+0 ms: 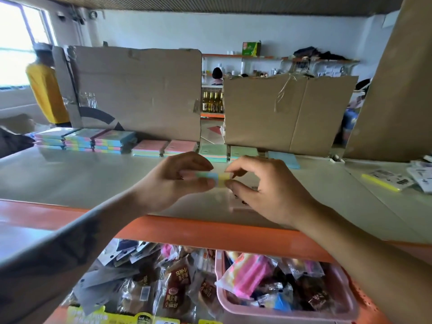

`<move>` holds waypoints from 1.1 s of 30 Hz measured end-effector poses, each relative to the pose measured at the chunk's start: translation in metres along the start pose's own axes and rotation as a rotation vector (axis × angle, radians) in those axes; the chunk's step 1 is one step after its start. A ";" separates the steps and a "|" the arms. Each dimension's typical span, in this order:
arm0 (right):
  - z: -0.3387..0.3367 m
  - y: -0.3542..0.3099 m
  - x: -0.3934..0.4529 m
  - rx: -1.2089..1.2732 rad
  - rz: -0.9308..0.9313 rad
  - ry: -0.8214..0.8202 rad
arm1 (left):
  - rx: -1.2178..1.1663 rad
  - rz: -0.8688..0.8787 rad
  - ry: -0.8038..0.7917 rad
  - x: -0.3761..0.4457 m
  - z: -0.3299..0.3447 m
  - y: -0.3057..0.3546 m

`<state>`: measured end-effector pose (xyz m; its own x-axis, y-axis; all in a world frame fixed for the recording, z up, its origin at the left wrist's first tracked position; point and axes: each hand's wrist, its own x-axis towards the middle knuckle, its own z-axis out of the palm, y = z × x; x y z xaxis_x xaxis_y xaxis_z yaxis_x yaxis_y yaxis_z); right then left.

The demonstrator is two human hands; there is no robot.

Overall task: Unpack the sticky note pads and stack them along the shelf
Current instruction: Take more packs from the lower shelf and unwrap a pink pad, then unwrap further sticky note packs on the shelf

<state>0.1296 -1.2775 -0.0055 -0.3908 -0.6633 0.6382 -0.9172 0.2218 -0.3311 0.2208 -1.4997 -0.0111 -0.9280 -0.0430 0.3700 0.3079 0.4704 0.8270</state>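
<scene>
Much of the small sticky note pad (214,178) is hidden: the left hand (177,181) covers its left end with curled fingers and thumb, and the right hand (264,183) pinches its right end between thumb and forefinger, so only a short middle strip shows. That strip is blurred; it reads as pale blue on the left and yellow on the right, and whether any wrapper is on it cannot be told. Both hands hold the pad just above the grey shelf (70,178), near its orange front edge, about midway along.

At the far edge of the shelf a row of stacked pads (86,140) runs from the left, in striped pink, blue and yellow, followed by pink stacks (166,147), green ones (230,152) and a single blue pad (284,159) furthest right. Behind them stand cardboard sheets (140,90) that block most of the room. At the right end of the shelf lie loose wrappers (395,178), partly cut off by the frame. Below the shelf, snack packets (173,288) and a pink basket (221,298) show only in part.
</scene>
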 end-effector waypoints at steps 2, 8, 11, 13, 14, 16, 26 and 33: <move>-0.002 0.001 0.001 0.115 0.101 0.011 | -0.053 0.011 0.026 -0.002 0.000 -0.003; 0.004 0.003 0.011 0.276 0.223 0.002 | -0.122 -0.021 0.159 0.000 -0.002 -0.009; 0.007 0.001 0.011 -0.037 0.007 -0.024 | -0.194 -0.072 0.167 -0.001 -0.002 -0.008; 0.010 -0.001 0.010 -0.197 -0.100 -0.070 | -0.273 -0.116 0.175 -0.003 -0.003 -0.006; 0.011 -0.002 0.011 -0.232 -0.113 -0.083 | -0.297 -0.143 0.182 -0.004 -0.003 -0.003; 0.014 -0.002 0.014 -0.246 -0.118 -0.098 | -0.270 -0.165 0.183 -0.005 0.000 0.000; 0.011 0.000 0.021 0.020 0.026 -0.247 | 0.513 0.036 0.000 -0.011 -0.024 0.006; -0.015 0.012 0.013 -0.018 0.118 -0.380 | 0.430 -0.134 0.000 0.002 -0.025 -0.014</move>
<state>0.1125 -1.2729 0.0090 -0.4396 -0.8491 0.2928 -0.8705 0.3225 -0.3718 0.2200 -1.5282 -0.0116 -0.9538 -0.1281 0.2717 0.0702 0.7842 0.6165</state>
